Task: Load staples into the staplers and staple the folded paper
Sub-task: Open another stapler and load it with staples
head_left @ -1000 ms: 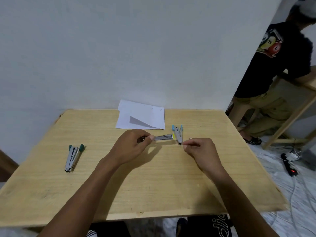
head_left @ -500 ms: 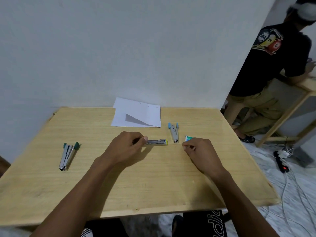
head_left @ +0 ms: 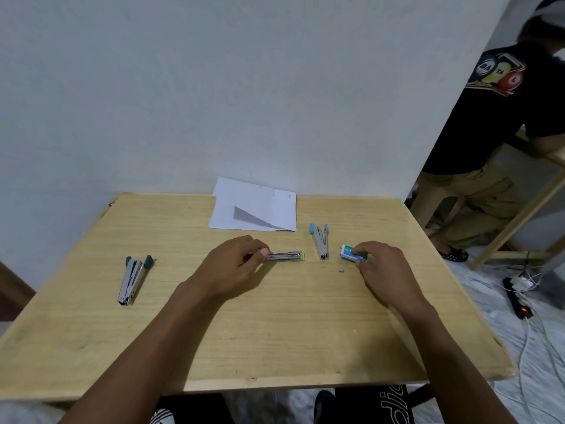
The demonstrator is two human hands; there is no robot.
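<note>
My left hand (head_left: 235, 264) pinches the rear end of a metal stapler with a yellow tip (head_left: 286, 256), which lies flat at the table's middle. A little to the right, my right hand (head_left: 380, 269) has its fingers on a small green and white staple box (head_left: 351, 252). Between the two lies a blue-handled stapler (head_left: 320, 241), untouched. A green-handled stapler (head_left: 133, 278) rests far left. The folded white paper (head_left: 253, 209) sits at the back against the wall. A tiny loose piece of staples (head_left: 341, 271) lies near my right hand.
The wooden table (head_left: 275, 332) stands against a white wall. Another person (head_left: 489, 142) leans on a wooden frame to the right. A power strip and cables (head_left: 519, 298) lie on the floor beside the table.
My right hand moved right, away from the yellow-tipped stapler, onto the staple box. My left hand kept its hold on the stapler, which now rests on the table.
</note>
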